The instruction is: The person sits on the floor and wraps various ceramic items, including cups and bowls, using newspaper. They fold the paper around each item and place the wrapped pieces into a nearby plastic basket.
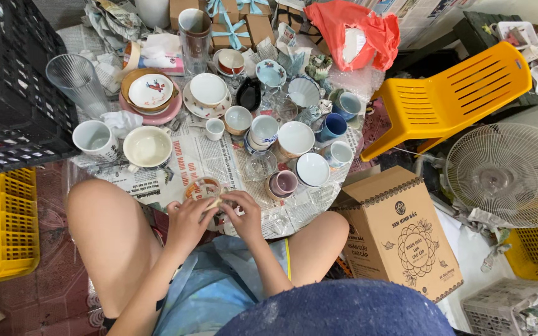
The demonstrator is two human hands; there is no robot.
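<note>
Left hand (pixel 185 219) and right hand (pixel 244 211) both curled closed around small clear glass cup (pixel 203 188), at near edge of newspaper-covered table (pixel 203 158). Beyond: glazed ceramic cups, empty cream bowl (pixel 147 147), ribbed glass tumbler (pixel 77 79). Farther right: yellow slatted plastic chair (pixel 456 93).

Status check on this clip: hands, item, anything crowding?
Left hand and right hand both on a small glass cup. Cup low over newspaper. Mauve cup, clear glass crowd close.
</note>
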